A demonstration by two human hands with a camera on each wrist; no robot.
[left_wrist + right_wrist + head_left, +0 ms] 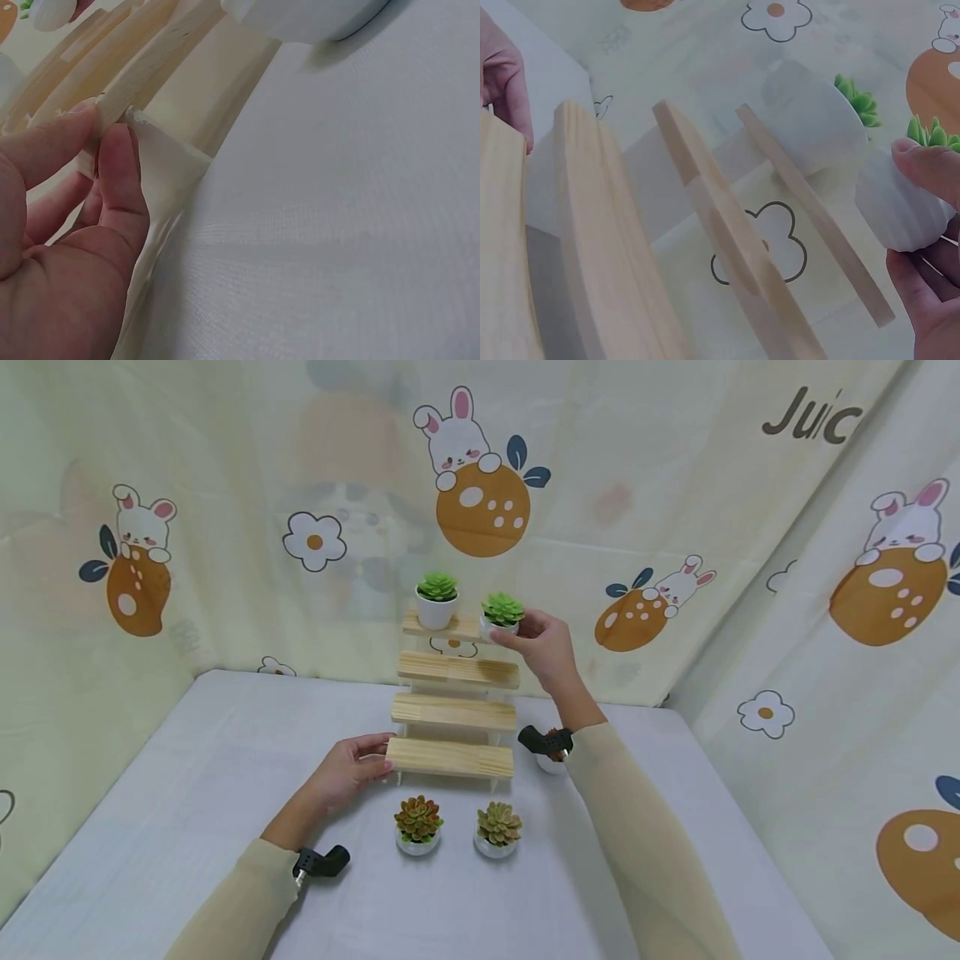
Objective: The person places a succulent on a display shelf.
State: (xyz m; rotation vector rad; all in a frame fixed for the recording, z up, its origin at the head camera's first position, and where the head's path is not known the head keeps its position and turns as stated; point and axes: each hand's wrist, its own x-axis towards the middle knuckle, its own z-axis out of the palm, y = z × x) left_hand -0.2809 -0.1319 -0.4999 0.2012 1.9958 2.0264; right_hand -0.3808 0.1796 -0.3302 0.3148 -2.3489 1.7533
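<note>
A wooden tiered shelf (pixel 453 714) with several steps stands on the table. My left hand (pixel 347 770) pinches the left end of its lowest step between thumb and fingers, as the left wrist view shows up close. With my right hand (pixel 546 647) I grip a small white pot with a green succulent (pixel 502 612) at the right end of the top step. In the right wrist view the ribbed white pot (pixel 900 202) sits between thumb and fingers, close beside the top plank. Another green succulent in a white pot (pixel 437 600) stands on the top step's left part.
Two potted succulents, one reddish (pixel 418 823) and one pale green (pixel 497 828), stand on the table (pixel 600 877) before the shelf. A further pot (pixel 551 764) is partly hidden behind my right wrist. A printed curtain (pixel 360 460) hangs close behind the shelf.
</note>
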